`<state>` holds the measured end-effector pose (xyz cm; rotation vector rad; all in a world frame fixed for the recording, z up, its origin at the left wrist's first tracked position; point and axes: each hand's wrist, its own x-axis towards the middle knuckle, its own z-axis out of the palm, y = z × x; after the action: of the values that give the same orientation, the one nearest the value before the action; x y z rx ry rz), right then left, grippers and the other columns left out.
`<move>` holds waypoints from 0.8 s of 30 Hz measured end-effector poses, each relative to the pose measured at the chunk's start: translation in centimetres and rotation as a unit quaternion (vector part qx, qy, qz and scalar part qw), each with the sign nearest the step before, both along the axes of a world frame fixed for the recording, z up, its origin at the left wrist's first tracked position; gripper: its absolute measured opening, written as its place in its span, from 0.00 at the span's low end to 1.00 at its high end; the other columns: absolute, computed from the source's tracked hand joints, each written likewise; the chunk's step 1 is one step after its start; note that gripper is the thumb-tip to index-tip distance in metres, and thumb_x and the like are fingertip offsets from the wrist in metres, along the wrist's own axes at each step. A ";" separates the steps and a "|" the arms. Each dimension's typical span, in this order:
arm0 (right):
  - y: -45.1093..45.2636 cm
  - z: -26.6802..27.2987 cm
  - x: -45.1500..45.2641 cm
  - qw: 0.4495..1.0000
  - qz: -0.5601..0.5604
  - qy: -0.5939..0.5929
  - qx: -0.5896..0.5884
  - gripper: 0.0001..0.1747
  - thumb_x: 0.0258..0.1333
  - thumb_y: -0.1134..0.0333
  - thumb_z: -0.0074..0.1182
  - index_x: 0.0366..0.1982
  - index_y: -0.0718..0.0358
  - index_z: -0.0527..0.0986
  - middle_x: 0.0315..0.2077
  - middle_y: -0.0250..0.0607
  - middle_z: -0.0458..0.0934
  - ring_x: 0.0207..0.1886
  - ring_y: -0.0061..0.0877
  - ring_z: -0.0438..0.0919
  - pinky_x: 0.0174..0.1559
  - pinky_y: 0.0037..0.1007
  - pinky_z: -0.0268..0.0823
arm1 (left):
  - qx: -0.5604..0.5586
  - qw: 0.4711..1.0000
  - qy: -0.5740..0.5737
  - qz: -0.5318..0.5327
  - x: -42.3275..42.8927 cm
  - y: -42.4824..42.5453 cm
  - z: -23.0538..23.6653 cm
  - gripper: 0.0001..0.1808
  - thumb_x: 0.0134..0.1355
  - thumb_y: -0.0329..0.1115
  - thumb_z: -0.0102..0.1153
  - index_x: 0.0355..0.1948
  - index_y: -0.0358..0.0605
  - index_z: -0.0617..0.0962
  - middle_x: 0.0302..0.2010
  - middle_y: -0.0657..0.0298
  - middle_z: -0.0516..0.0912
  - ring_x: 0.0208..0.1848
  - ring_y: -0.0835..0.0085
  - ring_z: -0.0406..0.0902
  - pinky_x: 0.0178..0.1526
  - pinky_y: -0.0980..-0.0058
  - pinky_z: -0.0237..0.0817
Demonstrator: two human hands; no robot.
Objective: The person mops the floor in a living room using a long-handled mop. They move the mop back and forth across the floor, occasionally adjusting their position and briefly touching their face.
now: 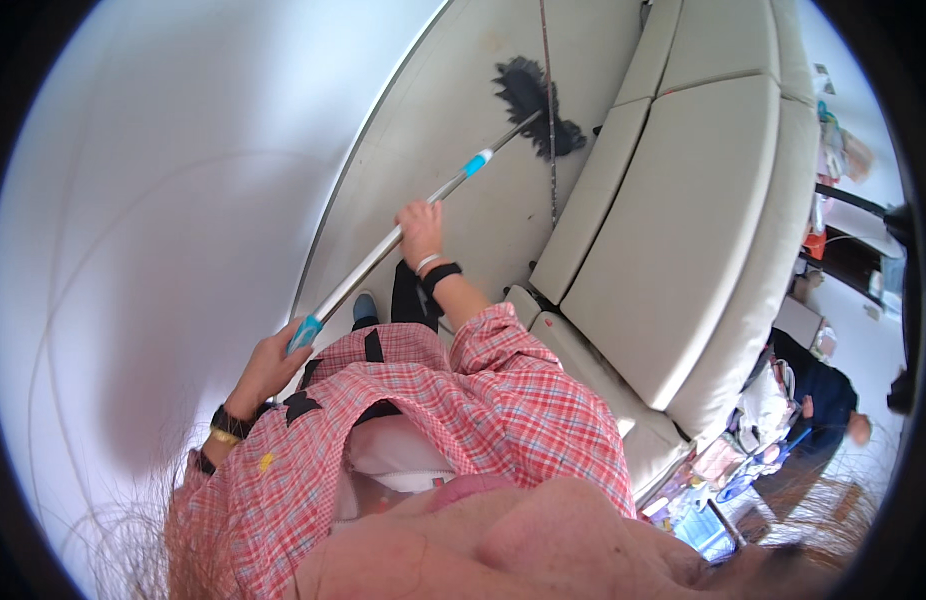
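Note:
A long metal mop handle (365, 268) with blue grips runs diagonally from my body up towards the top of the view. My left hand (274, 361) is closed around the blue grip at its near end. Further along, my right hand (422, 229) holds the bare metal tube. At the far end the dark, shaggy mop head (524, 94) lies spread on the pale floor, near the base of the sofa. A narrow patterned strip or seam crosses over the mop head.
A white wall (185, 225) stands on the left. Along the right runs a cream sofa (680, 202). Behind it are piled household items (763, 420) and another person in dark clothing (815, 397). My slippered foot (364, 306) is on the floor near the wall.

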<state>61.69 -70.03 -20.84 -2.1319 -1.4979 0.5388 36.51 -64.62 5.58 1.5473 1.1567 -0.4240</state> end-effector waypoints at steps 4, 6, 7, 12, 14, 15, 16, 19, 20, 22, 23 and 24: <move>-1.6 2.4 -4.7 0.998 0.053 0.031 0.017 0.08 0.42 0.73 0.54 0.29 0.54 0.75 0.35 0.38 0.73 0.50 0.35 0.70 0.60 0.58 0.50 | -0.010 0.999 0.047 -0.013 -5.1 0.1 2.3 0.24 0.59 0.38 0.56 0.57 0.46 0.72 0.39 0.44 0.81 0.44 0.48 0.79 0.45 0.64 0.68; -1.6 3.5 -5.7 0.987 0.112 0.085 -0.073 0.14 0.43 0.74 0.53 0.36 0.56 0.75 0.38 0.40 0.74 0.52 0.38 0.69 0.61 0.55 0.51 | -0.015 0.994 0.088 -0.055 -6.5 0.5 2.9 0.25 0.59 0.37 0.57 0.58 0.45 0.72 0.41 0.46 0.82 0.45 0.55 0.80 0.46 0.67 0.68; -1.5 4.0 -5.8 0.973 0.144 0.113 -0.138 0.16 0.43 0.75 0.52 0.39 0.58 0.75 0.39 0.41 0.74 0.52 0.39 0.69 0.61 0.53 0.51 | -0.010 0.998 0.058 -0.013 -6.8 0.8 3.4 0.26 0.59 0.36 0.58 0.59 0.44 0.72 0.42 0.49 0.82 0.46 0.57 0.80 0.46 0.67 0.68; -2.3 7.0 1.2 0.978 -0.078 0.181 -0.071 0.33 0.51 0.74 0.49 0.62 0.59 0.62 0.49 0.58 0.73 0.48 0.49 0.74 0.49 0.45 0.69 | 0.034 0.996 -0.002 0.087 -3.9 4.7 5.8 0.23 0.60 0.30 0.57 0.58 0.43 0.74 0.42 0.60 0.82 0.36 0.75 0.76 0.37 0.76 0.67; -5.6 9.2 6.9 0.968 -0.217 0.124 0.024 0.26 0.57 0.70 0.47 0.59 0.56 0.64 0.37 0.55 0.79 0.30 0.52 0.78 0.35 0.46 0.72 | 0.068 0.991 -0.064 0.097 -1.5 5.1 6.1 0.20 0.61 0.28 0.55 0.55 0.41 0.76 0.42 0.61 0.81 0.33 0.79 0.73 0.34 0.80 0.65; -8.0 10.6 10.5 0.957 -0.257 -0.020 0.130 0.24 0.57 0.68 0.49 0.57 0.53 0.67 0.31 0.51 0.80 0.29 0.51 0.78 0.32 0.48 0.71 | 0.101 0.983 -0.118 0.093 -0.1 5.4 5.8 0.18 0.61 0.27 0.54 0.53 0.40 0.77 0.42 0.62 0.81 0.32 0.81 0.72 0.33 0.82 0.64; -11.5 12.4 13.8 0.937 -0.335 -0.060 0.083 0.24 0.56 0.66 0.51 0.56 0.51 0.68 0.29 0.52 0.79 0.26 0.49 0.77 0.28 0.47 0.69 | 0.122 0.972 -0.177 0.096 0.9 5.6 5.8 0.16 0.61 0.26 0.53 0.51 0.39 0.77 0.42 0.63 0.81 0.30 0.83 0.70 0.32 0.83 0.63; -24.2 18.4 23.5 0.815 -0.565 -0.022 0.127 0.12 0.59 0.59 0.49 0.41 0.56 0.72 0.27 0.37 0.75 0.26 0.32 0.76 0.28 0.35 0.69 | 0.137 0.975 -0.158 0.072 3.2 6.1 5.1 0.11 0.61 0.24 0.52 0.45 0.37 0.78 0.43 0.63 0.80 0.31 0.79 0.72 0.33 0.80 0.65; -29.1 20.7 26.1 0.793 -0.594 -0.129 0.040 0.14 0.59 0.56 0.49 0.39 0.57 0.74 0.29 0.37 0.75 0.29 0.32 0.76 0.31 0.36 0.70 | 0.158 0.972 -0.166 0.050 3.7 6.4 4.7 0.11 0.61 0.24 0.52 0.44 0.37 0.78 0.43 0.61 0.80 0.32 0.78 0.73 0.34 0.79 0.65; -38.1 25.0 29.6 0.709 -0.490 -0.305 -0.405 0.23 0.55 0.46 0.52 0.40 0.57 0.77 0.37 0.39 0.78 0.37 0.32 0.79 0.35 0.38 0.73 | 0.175 0.971 -0.160 0.026 4.5 7.1 3.9 0.09 0.62 0.24 0.51 0.43 0.36 0.79 0.42 0.59 0.81 0.34 0.75 0.75 0.36 0.78 0.66; -42.0 26.5 30.4 0.601 -0.435 -0.347 -0.573 0.25 0.53 0.42 0.54 0.41 0.54 0.79 0.40 0.38 0.80 0.40 0.34 0.81 0.38 0.39 0.75 | 0.200 0.961 -0.193 0.008 4.8 7.6 3.5 0.09 0.61 0.24 0.52 0.42 0.36 0.79 0.42 0.58 0.81 0.35 0.73 0.76 0.36 0.77 0.67; -45.4 28.5 30.9 0.520 -0.386 -0.347 -0.679 0.27 0.51 0.38 0.55 0.41 0.52 0.82 0.43 0.37 0.83 0.43 0.36 0.83 0.41 0.40 0.76 | 0.230 0.947 -0.225 -0.001 5.1 7.8 3.0 0.09 0.61 0.25 0.52 0.41 0.36 0.79 0.42 0.57 0.81 0.36 0.71 0.77 0.37 0.76 0.67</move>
<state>92.56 -115.45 7.69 -4.1824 0.3299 0.5508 41.60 -56.82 8.62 1.9178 0.9252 0.2170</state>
